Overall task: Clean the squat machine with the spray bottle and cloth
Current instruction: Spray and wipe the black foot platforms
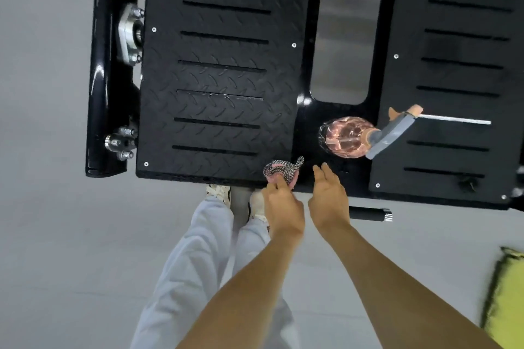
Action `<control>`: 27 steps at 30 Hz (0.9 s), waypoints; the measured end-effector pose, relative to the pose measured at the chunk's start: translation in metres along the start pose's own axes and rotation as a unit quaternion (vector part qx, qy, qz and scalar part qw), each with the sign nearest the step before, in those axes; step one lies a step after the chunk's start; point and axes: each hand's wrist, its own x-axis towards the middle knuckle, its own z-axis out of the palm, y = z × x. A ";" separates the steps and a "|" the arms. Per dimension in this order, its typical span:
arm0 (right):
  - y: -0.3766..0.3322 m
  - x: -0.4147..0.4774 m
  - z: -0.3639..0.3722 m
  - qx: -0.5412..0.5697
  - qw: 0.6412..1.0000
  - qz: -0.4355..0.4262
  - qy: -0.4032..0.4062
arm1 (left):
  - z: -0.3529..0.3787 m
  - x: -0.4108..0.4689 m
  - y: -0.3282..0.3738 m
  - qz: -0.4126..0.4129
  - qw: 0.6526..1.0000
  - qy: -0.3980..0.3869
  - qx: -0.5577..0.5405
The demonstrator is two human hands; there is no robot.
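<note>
The squat machine's black tread-plate footplate (221, 76) fills the upper view, with a second plate (453, 79) to the right. A crumpled black-and-white cloth (283, 170) with pink in it lies at the footplate's near edge. My left hand (282, 207) pinches the cloth from below. My right hand (329, 198) hovers beside it with straight fingers, holding nothing. The clear pinkish spray bottle (347, 137) with a grey trigger head (394, 133) stands on the black strip between the plates, beyond my right hand.
A glossy black frame tube (99, 71) with bolted bearings runs down the left side. A short black handle bar (371, 213) sticks out under the plate near my right hand. A yellow-green object (507, 297) lies at the right edge. Grey floor surrounds my legs and shoes.
</note>
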 end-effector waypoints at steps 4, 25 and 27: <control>0.008 -0.005 0.000 0.064 0.997 0.047 -0.003 | 0.011 0.001 0.009 0.055 0.996 -0.072 -0.009; -0.086 0.101 -0.051 0.148 0.978 0.148 -0.001 | -0.136 0.265 0.179 0.219 0.966 -0.121 -0.061; -0.094 0.107 -0.052 0.142 0.974 0.173 -0.013 | -0.137 0.288 0.196 0.269 0.957 -0.110 -0.009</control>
